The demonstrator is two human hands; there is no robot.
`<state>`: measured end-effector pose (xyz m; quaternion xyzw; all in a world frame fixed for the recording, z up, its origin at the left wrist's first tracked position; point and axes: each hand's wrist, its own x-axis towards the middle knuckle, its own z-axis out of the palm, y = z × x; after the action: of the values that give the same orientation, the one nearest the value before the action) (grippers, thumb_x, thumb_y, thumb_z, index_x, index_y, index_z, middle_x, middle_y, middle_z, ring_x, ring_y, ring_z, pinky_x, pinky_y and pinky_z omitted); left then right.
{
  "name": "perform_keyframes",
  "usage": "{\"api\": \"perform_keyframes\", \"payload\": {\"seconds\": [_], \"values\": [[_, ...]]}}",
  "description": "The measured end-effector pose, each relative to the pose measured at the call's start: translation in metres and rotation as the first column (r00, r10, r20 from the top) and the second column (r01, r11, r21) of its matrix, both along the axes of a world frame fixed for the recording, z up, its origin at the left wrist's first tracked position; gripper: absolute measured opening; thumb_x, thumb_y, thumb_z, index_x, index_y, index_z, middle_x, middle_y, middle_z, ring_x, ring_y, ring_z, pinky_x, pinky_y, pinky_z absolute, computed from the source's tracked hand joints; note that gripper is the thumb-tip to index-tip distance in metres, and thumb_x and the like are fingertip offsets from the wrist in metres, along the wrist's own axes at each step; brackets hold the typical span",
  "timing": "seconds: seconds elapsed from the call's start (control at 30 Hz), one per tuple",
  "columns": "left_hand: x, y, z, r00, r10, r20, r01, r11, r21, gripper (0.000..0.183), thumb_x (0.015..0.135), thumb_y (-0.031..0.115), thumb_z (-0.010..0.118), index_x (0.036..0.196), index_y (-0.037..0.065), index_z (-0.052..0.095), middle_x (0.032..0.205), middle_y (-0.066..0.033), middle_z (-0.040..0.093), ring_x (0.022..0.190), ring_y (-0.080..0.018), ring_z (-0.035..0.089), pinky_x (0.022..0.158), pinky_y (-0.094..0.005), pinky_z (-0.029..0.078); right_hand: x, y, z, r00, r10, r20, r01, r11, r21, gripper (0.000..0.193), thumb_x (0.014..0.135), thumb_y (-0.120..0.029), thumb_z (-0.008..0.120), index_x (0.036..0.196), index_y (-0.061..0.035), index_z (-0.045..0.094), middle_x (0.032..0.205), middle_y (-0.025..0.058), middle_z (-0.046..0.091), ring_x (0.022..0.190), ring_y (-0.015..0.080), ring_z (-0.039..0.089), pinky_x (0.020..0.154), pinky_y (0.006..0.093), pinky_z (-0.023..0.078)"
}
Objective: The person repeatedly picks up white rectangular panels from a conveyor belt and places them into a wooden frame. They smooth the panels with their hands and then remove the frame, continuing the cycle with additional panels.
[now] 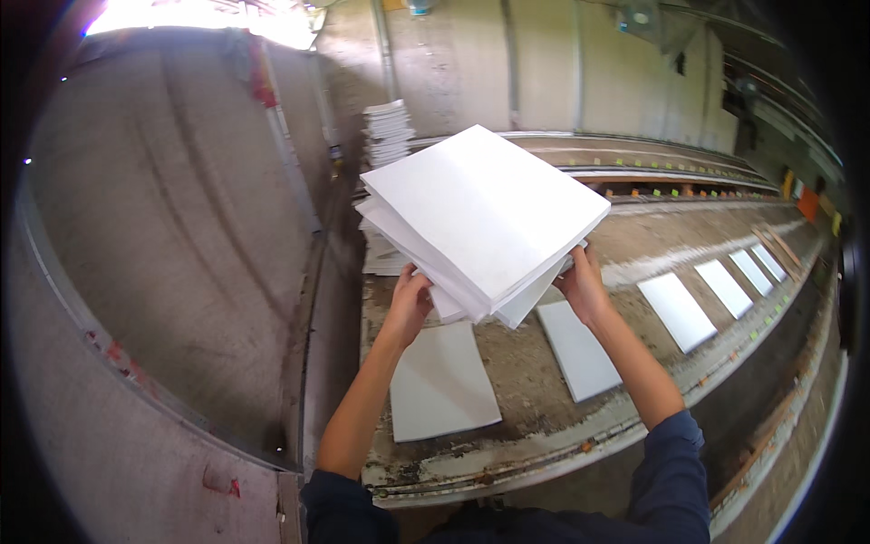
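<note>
Both my hands hold up a stack of white rectangular slabs (489,213), stacked unevenly so that corners stick out at different angles. They look like thick paper blocks or boards; I cannot tell which. My left hand (412,297) grips the stack's near left side, its fingers partly hidden beneath. On the near right side my right hand (582,281) is closed around the edge from below. Below the stack, a single white slab (444,385) lies flat on the worn table (521,426). Another flat slab (580,349) lies to its right, partly covered by my right forearm.
Several more white slabs (678,311) lie spaced in a row toward the right. A tall pile of white slabs (388,136) stands behind the held stack at the table's left end. A large grey panel (172,181) rises on the left. Long rails with small coloured tags (671,192) run along the back.
</note>
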<state>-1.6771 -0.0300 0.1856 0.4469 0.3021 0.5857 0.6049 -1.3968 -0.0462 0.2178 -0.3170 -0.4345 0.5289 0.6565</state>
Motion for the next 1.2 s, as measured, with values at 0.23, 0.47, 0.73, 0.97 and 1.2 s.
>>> {"api": "perform_keyframes", "payload": {"seconds": [0.23,0.47,0.73,0.97,1.2], "values": [[0.078,-0.050,0.008,0.915,-0.303,0.266,0.320,0.947,-0.024,0.072,0.089,0.048,0.044,0.140,0.001,0.026,0.144,-0.0133,0.035,0.131,-0.0274,0.034,0.108,-0.0396,0.028,0.048,-0.104,-0.008,0.948,-0.317,-0.012,0.317,0.948,-0.014,0.062,0.090,-0.021,0.052,0.140,-0.0057,0.017,0.130,0.0198,0.038,0.115,0.0311,0.049,0.086,0.0457,0.049],[0.202,-0.082,-0.001,0.941,-0.333,0.061,0.338,0.930,-0.142,0.098,0.082,0.068,0.048,0.146,0.002,0.014,0.150,-0.0127,0.024,0.136,-0.0256,0.026,0.111,-0.0358,0.022,0.141,-0.162,-0.043,0.840,-0.542,-0.034,0.540,0.840,-0.060,0.058,0.089,-0.023,0.052,0.137,-0.0054,0.024,0.127,0.0159,0.045,0.109,0.0281,0.054,0.083,0.0443,0.049],[0.396,-0.086,-0.047,0.907,-0.421,-0.011,0.409,0.887,-0.214,0.092,0.085,0.072,0.031,0.147,0.005,0.015,0.150,-0.0124,0.025,0.135,-0.0268,0.029,0.109,-0.0367,0.027,0.308,-0.194,-0.089,0.676,-0.737,-0.001,0.731,0.671,-0.127,0.060,0.087,-0.019,0.057,0.137,-0.0051,0.026,0.117,0.0143,0.051,0.099,0.0253,0.058,0.074,0.0395,0.052],[0.562,-0.068,-0.105,0.823,-0.568,-0.002,0.543,0.788,-0.290,0.080,0.091,0.065,0.023,0.145,0.006,0.021,0.147,-0.0132,0.030,0.134,-0.0264,0.031,0.109,-0.0359,0.027,0.445,-0.229,-0.105,0.572,-0.816,-0.079,0.800,0.577,-0.166,0.060,0.086,-0.015,0.060,0.136,-0.0073,0.029,0.119,0.0149,0.051,0.103,0.0224,0.056,0.077,0.0366,0.050],[0.689,-0.086,-0.105,0.760,-0.639,-0.118,0.585,0.752,-0.305,0.075,0.095,0.059,0.018,0.144,0.002,0.022,0.147,-0.0135,0.029,0.134,-0.0258,0.030,0.111,-0.0349,0.024,0.547,-0.255,-0.127,0.399,-0.913,-0.083,0.899,0.408,-0.162,0.058,0.088,-0.021,0.060,0.134,-0.0054,0.030,0.112,0.0133,0.055,0.097,0.0209,0.058,0.073,0.0354,0.052]]}}
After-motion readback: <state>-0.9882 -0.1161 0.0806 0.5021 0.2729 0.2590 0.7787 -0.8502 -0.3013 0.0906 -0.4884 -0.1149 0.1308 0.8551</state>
